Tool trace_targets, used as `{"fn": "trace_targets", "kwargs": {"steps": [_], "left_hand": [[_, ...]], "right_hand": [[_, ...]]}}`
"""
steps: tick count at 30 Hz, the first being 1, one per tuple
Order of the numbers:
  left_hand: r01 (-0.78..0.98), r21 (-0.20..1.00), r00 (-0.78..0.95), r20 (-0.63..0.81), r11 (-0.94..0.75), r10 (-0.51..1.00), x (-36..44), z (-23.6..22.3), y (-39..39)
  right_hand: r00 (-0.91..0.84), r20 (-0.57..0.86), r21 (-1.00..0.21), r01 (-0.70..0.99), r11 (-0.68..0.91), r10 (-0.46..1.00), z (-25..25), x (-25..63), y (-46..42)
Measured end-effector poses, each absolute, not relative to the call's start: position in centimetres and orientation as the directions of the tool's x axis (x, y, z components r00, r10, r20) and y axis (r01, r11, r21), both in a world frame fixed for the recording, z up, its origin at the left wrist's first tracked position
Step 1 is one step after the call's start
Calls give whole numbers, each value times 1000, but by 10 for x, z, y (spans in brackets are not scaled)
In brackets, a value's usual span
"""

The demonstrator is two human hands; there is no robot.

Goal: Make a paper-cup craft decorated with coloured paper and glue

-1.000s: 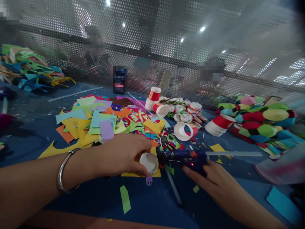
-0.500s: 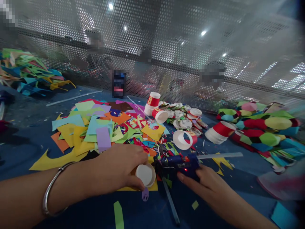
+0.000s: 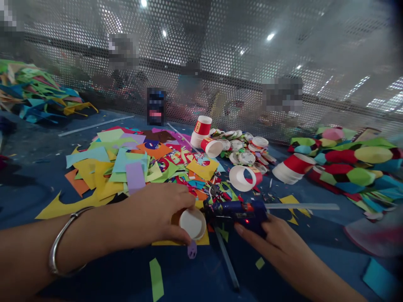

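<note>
My left hand [image 3: 166, 216] grips a small white paper cup base [image 3: 192, 225] by its rim, its round face turned toward me. A small purple paper piece with dark marks [image 3: 192, 250] shows just below it. In my right hand [image 3: 267, 241] is a dark blue glue gun [image 3: 241, 213] with a red light lit and a clear glue stick [image 3: 302, 206] out of its back. Its nozzle end points left, close to the cup base's right edge; whether they touch I cannot tell. Yellow paper [image 3: 170, 242] lies beneath my left hand.
Coloured paper scraps [image 3: 116, 163] spread over the blue table [image 3: 119, 277]. Red and white paper cups [image 3: 294, 168], a cut cup ring [image 3: 242, 178] and white discs [image 3: 236, 145] lie beyond. A phone [image 3: 156, 105] leans against the perforated metal screen [image 3: 201, 79]. Folded paper shapes [image 3: 352, 157] sit right.
The glue stick now sticks out farther to the right behind the glue gun. Both hands keep nearly the same hold, and the view has tilted slightly.
</note>
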State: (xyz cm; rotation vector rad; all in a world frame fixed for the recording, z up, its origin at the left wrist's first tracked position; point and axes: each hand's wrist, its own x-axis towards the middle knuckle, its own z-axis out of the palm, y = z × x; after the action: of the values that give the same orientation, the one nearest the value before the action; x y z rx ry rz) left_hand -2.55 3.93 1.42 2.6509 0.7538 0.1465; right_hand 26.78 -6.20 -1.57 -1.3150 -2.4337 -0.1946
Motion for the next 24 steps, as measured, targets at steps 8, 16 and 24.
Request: {"fn": "trace_targets", "kwargs": {"steps": [8, 16, 24], "left_hand": [[538, 381, 816, -10, -752, 578, -25, 18, 35], [490, 430, 826, 49, -758, 562, -30, 17, 29], [584, 357, 766, 56, -729, 641, -51, 30, 43]], "right_hand": [[-109, 170, -439, 882, 174, 979, -8, 247, -71], [68, 194, -562, 825, 54, 979, -16, 250, -96], [77, 233, -519, 853, 57, 969, -21, 257, -100]]}}
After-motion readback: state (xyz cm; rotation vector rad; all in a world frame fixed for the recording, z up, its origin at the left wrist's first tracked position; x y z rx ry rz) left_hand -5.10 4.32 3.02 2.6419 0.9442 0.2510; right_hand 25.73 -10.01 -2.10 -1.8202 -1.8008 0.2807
